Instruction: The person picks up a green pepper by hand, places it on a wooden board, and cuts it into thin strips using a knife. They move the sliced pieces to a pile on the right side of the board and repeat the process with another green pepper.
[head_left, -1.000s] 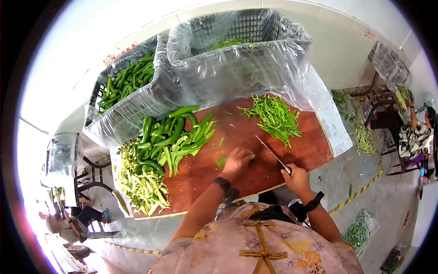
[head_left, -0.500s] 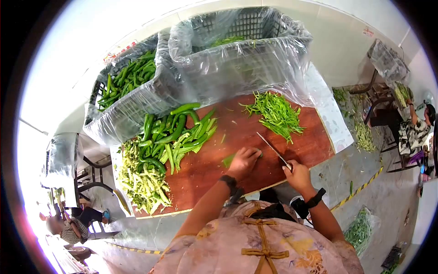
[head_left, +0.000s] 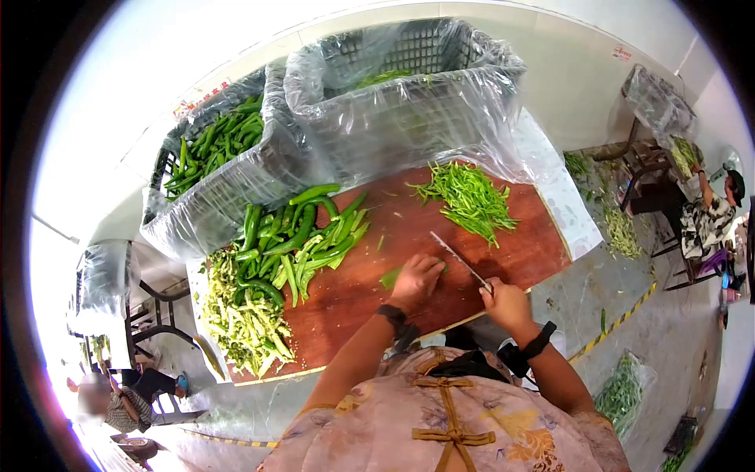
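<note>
Fingers curled, my left hand (head_left: 419, 279) presses a green pepper piece (head_left: 390, 278) against the reddish-brown board (head_left: 346, 315). The hand covers most of that piece. My right hand (head_left: 508, 305) grips a knife (head_left: 461, 260) by its handle, with the thin blade slanting up and left, just right of my left fingers. Beyond the blade lies a heap of green pepper strips (head_left: 470, 203). Left of my hands, whole and split green peppers (head_left: 303, 236) are piled beside pale pepper cores and seeds (head_left: 244, 318).
Behind the board stand two plastic-lined crates, one holding green peppers (head_left: 216, 145), the other crate (head_left: 409, 118) with some green strips inside. A person (head_left: 708, 208) sits at the far right, another person (head_left: 130, 401) at the far left. A bag of greens (head_left: 621, 393) lies on the floor.
The view has shifted slightly. Both hands and the knife keep nearly the same places over the board, and the piles look unchanged.
</note>
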A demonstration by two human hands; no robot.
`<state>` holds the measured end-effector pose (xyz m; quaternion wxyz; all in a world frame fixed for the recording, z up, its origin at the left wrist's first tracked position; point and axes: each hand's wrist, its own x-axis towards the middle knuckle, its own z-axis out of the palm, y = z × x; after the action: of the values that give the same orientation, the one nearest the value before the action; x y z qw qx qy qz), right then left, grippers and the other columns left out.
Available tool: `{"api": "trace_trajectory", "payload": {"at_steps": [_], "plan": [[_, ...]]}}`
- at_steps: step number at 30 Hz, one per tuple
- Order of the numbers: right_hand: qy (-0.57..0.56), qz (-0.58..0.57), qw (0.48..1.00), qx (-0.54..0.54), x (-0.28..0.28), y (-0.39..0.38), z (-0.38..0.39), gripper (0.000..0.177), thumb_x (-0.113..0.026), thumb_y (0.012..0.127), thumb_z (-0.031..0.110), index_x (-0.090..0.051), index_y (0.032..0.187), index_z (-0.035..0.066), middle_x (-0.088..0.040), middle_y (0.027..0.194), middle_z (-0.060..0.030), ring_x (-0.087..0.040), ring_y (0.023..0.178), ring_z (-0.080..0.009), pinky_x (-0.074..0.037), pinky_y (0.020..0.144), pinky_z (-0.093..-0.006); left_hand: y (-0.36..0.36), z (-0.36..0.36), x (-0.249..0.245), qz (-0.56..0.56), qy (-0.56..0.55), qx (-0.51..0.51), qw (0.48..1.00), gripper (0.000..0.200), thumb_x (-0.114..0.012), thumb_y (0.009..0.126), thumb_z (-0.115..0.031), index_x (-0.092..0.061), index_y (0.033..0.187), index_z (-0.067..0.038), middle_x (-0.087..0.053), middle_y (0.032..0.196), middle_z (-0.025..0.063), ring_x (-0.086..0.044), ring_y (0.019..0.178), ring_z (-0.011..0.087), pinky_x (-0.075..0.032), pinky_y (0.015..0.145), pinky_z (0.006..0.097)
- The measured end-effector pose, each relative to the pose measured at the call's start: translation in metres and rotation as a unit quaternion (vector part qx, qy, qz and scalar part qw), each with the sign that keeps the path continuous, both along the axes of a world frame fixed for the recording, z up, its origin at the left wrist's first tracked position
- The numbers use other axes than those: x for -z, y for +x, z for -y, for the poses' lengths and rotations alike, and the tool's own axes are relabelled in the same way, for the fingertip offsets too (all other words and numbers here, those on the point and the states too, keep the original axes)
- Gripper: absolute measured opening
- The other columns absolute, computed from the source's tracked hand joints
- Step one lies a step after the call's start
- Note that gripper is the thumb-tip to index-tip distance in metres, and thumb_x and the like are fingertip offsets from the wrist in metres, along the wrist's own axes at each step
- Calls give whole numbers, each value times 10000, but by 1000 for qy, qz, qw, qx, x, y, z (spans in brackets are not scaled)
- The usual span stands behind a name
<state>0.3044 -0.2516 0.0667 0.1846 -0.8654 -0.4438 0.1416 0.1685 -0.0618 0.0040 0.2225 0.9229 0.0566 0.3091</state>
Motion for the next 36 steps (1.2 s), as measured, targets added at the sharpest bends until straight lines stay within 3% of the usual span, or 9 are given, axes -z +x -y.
{"api": "trace_trajectory", "payload": {"at_steps": [8,10,12,17,25,36], "plan": [[-28,5,999,-39,-8,-13,-14,290,-516,883,305,-573,896,21,-618,683,-225,-617,685,-418,-482,633,-523,1,-1,-2,10,-30,-7,999,189,-628,708,-59,-646,895,-78,-592,977,80,-549,948,297,-453,780,416],[-12,12,999,-32,-7,-11,-17,291,-508,887,305,-569,878,21,-617,675,-222,-616,677,-418,-483,626,-522,1,2,-4,14,12,-63,998,201,-637,706,-56,-645,904,-89,-587,960,74,-543,940,302,-437,808,423],[-22,39,999,-29,-1,-5,-18,236,-562,864,261,-589,961,48,-627,690,-190,-619,650,-376,-483,588,-479,3,3,-5,18,2,-68,998,185,-638,716,-65,-651,898,-99,-592,952,64,-546,933,296,-433,794,424],[-64,106,990,-68,19,4,-15,244,-574,853,246,-551,955,25,-613,632,-157,-626,595,-329,-496,543,-447,4,3,5,-4,-20,-90,996,153,-645,733,-83,-670,879,-120,-603,936,40,-550,920,285,-427,757,418],[3,80,993,-88,21,13,-9,342,-659,783,285,-554,1006,48,-622,651,-158,-621,614,-349,-487,573,-458,4,1,12,1,-21,-94,995,210,-650,668,-78,-674,872,-119,-607,996,49,-531,961,296,-418,755,431],[36,135,989,-47,36,54,-22,396,-707,740,330,-577,1027,91,-637,685,-139,-624,619,-327,-479,572,-443,3,3,3,-34,-23,-98,994,212,-657,715,-84,-686,913,-152,-608,990,41,-538,927,276,-423,760,414]]}}
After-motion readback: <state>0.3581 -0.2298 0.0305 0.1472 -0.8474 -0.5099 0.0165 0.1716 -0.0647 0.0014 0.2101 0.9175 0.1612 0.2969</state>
